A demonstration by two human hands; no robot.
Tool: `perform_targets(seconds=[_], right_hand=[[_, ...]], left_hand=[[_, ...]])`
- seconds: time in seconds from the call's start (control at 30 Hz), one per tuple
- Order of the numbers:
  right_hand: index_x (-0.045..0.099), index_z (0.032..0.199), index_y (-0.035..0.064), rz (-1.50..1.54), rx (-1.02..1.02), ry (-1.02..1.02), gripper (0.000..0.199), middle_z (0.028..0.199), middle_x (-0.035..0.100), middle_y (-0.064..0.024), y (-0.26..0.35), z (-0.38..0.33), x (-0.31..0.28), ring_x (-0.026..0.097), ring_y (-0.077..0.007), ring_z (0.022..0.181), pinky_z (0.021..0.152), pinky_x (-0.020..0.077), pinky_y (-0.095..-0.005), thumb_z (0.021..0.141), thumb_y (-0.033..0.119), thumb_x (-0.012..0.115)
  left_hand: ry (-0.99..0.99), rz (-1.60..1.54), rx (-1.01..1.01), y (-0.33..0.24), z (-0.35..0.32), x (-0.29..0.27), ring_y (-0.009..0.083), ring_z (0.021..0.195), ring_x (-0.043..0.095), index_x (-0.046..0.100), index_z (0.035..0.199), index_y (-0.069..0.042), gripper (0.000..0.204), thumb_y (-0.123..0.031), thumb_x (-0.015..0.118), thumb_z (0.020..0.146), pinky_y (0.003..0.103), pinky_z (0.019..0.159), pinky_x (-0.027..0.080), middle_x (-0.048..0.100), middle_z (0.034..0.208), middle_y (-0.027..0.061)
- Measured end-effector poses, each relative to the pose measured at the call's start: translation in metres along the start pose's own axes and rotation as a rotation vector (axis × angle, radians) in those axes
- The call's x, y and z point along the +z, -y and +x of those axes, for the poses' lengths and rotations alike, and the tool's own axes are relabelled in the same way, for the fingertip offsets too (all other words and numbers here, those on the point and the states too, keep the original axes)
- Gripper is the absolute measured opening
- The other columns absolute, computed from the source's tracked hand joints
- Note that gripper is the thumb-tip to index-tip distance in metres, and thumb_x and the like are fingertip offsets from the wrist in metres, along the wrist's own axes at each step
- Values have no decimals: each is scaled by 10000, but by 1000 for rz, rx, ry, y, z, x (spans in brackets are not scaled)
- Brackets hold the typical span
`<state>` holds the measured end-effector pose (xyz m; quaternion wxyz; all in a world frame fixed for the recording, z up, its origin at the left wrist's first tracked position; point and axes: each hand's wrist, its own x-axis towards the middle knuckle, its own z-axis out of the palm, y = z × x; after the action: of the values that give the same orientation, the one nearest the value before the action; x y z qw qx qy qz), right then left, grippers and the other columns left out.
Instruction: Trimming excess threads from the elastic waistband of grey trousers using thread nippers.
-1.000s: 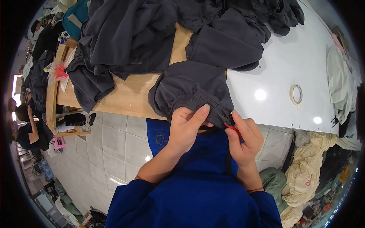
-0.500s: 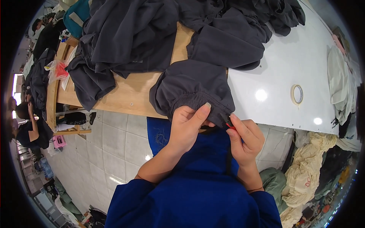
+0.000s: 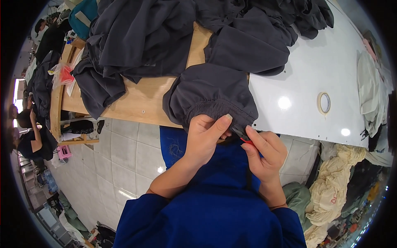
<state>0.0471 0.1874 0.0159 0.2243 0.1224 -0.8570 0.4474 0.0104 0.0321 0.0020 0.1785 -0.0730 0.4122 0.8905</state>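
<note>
A dark grey garment [image 3: 211, 84] lies at the table's front edge, its gathered, elastic-looking opening turned toward me. My left hand [image 3: 208, 138] is closed on that gathered edge, thumb on top and fingers partly hidden under the cloth. Thread snips [image 3: 245, 139] with red on the handle and dark blades are pinched in my right hand [image 3: 266, 156]. Their blades point left at the garment's edge, close to my left fingertips. Whether the blades touch the fabric I cannot tell.
More dark grey garments [image 3: 144, 39] are heaped across the wooden table [image 3: 136, 97]. A tape roll [image 3: 324, 102] lies on the white tabletop [image 3: 297, 89] at right. Cream cloth [image 3: 333, 186] is piled below it. Other people [image 3: 35, 132] are at the far left.
My right hand has shifted the snips slightly left, toward my left fingertips, and more of the blades and red handle shows. My left hand keeps its hold on the garment.
</note>
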Motion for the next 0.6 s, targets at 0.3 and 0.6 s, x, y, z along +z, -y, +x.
perform_targets(seconds=[0.3, 0.6], right_hand=[[675, 1015, 48, -47, -33, 16, 350, 650, 540, -53, 0, 0, 0, 485, -158, 534, 486, 374, -253, 673, 83, 738], [658, 1044, 27, 173, 227, -45, 384, 636, 520, -56, 2, -4, -6, 460, -147, 512, 478, 371, -235, 668, 33, 731]], left_hand=[[-25, 103, 41, 2, 0, -1, 59, 628, 556, 649, 832, -5, 156, -159, 641, 857, 180, 569, 438, 635, 752, 32], [63, -25, 56, -3, 3, 0, 109, 715, 602, 634, 874, 11, 235, -189, 524, 932, 220, 629, 492, 647, 822, 72]])
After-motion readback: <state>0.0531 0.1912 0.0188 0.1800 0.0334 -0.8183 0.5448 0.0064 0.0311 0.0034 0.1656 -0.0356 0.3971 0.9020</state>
